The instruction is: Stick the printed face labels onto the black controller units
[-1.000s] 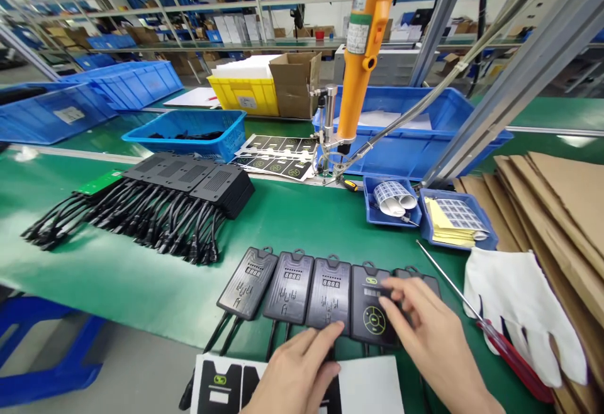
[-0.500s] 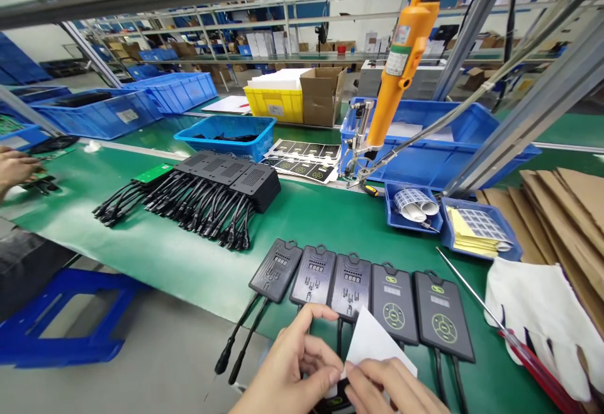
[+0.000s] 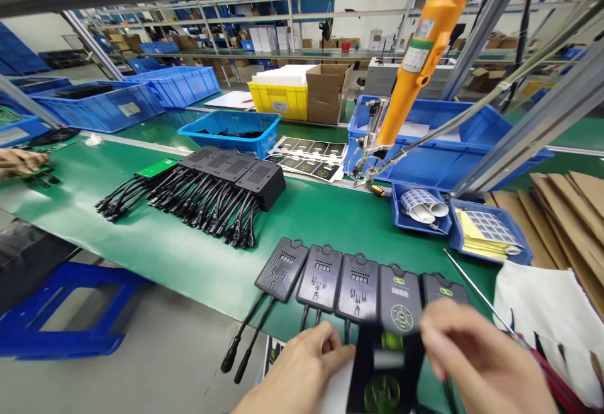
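Black label [image 3: 384,370] between both hands.

green bench [image 3: 155,244]: row of five black units [image 3: 359,286], stack of cabled modules [image 3: 221,181], sticker sheets [image 3: 309,157], blue trays [image 3: 488,236], white glove [image 3: 552,313]

— Where is the camera sitting, and which way is it facing?

— It is riding on the person's head, looking forward and down across the green bench mat [image 3: 330,212], with the near edge of the bench running at the bottom of the frame.

— How close is it getting?

— Very close at the bottom: the left hand [image 3: 302,370] and the right hand [image 3: 476,363] are filling the near edge, blurred. Farther off, the hanging orange electric screwdriver [image 3: 419,55] and the blue plastic crates [image 3: 453,143] are showing, and the metal storage shelves [image 3: 283,24] are lying far behind.

— Is another view sharing anything?

— Only this one view is showing.
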### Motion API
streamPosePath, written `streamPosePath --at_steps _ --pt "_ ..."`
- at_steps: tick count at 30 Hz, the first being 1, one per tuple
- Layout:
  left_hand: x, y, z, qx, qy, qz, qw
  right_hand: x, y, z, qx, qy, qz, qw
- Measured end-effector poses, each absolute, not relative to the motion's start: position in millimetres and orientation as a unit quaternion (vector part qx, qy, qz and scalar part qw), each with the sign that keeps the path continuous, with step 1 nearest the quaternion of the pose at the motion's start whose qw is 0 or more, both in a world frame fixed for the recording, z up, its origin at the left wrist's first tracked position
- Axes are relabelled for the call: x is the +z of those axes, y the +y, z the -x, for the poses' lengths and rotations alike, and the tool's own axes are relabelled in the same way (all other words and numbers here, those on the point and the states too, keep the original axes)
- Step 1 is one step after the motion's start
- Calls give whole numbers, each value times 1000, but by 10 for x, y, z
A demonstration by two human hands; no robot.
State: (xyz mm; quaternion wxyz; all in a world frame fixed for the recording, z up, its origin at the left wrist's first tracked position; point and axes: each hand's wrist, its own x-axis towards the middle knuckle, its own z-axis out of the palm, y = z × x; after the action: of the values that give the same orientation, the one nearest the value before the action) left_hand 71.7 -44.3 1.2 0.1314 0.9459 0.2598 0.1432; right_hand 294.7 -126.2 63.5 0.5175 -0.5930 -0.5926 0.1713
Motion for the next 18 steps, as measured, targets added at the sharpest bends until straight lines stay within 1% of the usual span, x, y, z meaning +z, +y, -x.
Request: streamPosePath --at_steps 3,6,9,18 --pt "-114 -450 -691 154 323 -931 75 476 -806 -3096 288 -439 637 564" --pt "-211 -461 -653 166 348 -923 -10 281 -504 -3162 353 -389 623 579" --pt "-225 -475 -644 156 319 -934 -40 156 -396 -3185 364 -377 622 582" --pt "-149 -474 -682 171 297 -938 -53 61 -341 -3171 369 -386 638 554"
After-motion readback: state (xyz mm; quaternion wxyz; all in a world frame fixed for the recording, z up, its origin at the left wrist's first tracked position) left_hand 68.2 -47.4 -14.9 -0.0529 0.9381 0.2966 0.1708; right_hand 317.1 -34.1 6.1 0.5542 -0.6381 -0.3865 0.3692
